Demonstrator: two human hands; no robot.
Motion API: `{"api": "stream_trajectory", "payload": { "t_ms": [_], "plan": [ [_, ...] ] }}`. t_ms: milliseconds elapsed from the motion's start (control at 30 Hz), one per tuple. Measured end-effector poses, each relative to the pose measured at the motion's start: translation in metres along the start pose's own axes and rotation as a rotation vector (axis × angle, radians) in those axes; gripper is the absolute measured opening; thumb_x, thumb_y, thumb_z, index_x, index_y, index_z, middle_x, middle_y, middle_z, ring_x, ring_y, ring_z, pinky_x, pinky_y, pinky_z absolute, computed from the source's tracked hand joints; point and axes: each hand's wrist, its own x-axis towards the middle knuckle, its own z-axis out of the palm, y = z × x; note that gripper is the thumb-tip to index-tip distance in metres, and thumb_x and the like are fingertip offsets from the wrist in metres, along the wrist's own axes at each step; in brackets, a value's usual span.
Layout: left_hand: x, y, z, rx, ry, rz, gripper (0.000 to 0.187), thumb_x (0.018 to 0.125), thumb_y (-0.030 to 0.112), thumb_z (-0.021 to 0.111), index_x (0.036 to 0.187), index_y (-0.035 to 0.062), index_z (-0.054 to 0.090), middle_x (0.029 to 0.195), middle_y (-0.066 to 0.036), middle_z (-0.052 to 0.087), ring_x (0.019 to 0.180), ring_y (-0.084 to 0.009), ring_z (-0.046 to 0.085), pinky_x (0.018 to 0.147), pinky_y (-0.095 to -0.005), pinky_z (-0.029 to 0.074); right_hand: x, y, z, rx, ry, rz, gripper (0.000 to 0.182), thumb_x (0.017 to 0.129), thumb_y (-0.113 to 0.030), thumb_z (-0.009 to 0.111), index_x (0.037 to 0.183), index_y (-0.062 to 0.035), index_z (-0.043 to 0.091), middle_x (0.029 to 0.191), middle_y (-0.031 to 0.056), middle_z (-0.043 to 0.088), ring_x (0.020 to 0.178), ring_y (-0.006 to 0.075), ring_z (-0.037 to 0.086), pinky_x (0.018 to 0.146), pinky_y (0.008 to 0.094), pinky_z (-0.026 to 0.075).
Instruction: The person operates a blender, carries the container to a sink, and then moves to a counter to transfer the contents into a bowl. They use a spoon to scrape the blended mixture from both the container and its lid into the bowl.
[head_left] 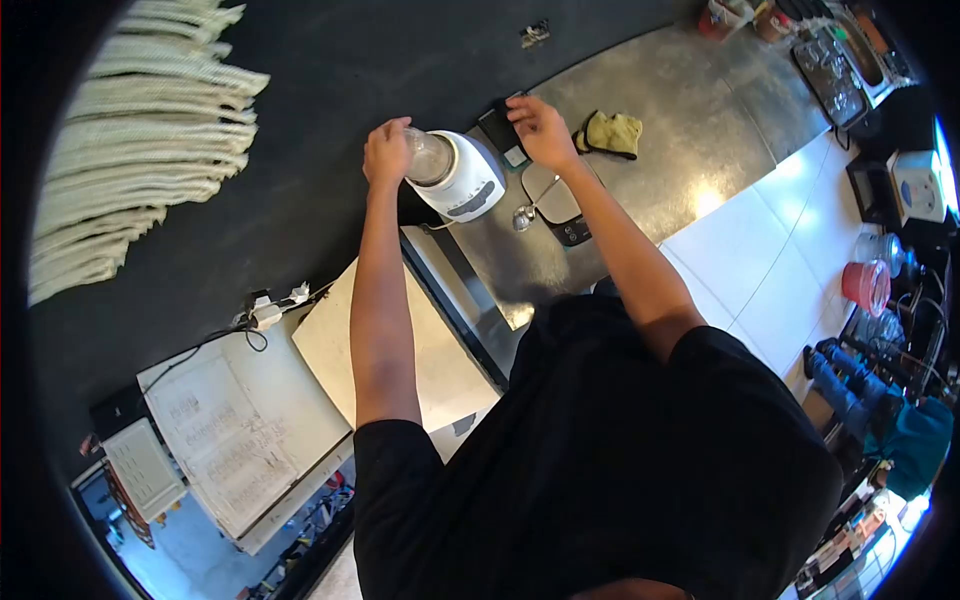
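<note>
My left hand is wrapped round the side of a clear jar that sits tilted in view on a white blender base with dark buttons. My right hand is raised to the right of the blender, fingers loosely bent and apart, with nothing visible in them. Beside its fingertips lies a black flat object with a pale label. Below the right hand is a kitchen scale, partly covered by my forearm. A metal spoon rests against the scale's edge.
A yellow and black glove lies on the metal counter. Containers and a tray stand at its far end. A white appliance top adjoins it at left. Another person in teal is at far right.
</note>
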Motion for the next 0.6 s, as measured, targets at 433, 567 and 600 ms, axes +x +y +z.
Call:
{"api": "stream_trajectory", "payload": {
  "t_ms": [433,567,600],
  "plan": [
    [0.013,-0.023,0.004,-0.151,-0.048,0.039,0.046,0.094,0.027,0.038,0.108,0.0030,0.074,0.112,-0.017,0.071,0.108,-0.0308,0.064,0.098,-0.0384,0.046,-0.099,0.024,0.069,-0.207,-0.124,0.076,0.028,0.083,-0.005,0.061,0.109,-0.0088,0.067,0.099,0.0136,0.066,0.093,0.0299,0.066,0.083,0.0400,0.053],
    [0.010,-0.016,0.003,-0.214,-0.063,-0.005,0.046,0.094,0.024,0.036,0.108,-0.0001,0.073,0.110,-0.019,0.071,0.104,-0.0300,0.066,0.096,-0.0376,0.048,-0.099,0.007,0.083,-0.250,0.053,0.006,0.048,0.080,-0.004,0.059,0.127,-0.0092,0.055,0.131,0.0183,0.050,0.123,0.0364,0.051,0.099,0.0440,0.047],
    [0.008,-0.014,0.001,-0.252,-0.072,-0.026,0.047,0.094,0.023,0.036,0.108,-0.0022,0.072,0.110,-0.019,0.071,0.103,-0.0294,0.067,0.095,-0.0371,0.049,-0.097,0.005,0.083,-0.268,0.013,-0.010,0.064,0.078,-0.004,0.060,0.139,-0.0043,0.041,0.143,0.0212,0.040,0.133,0.0396,0.040,0.108,0.0444,0.041]
  ]
}}
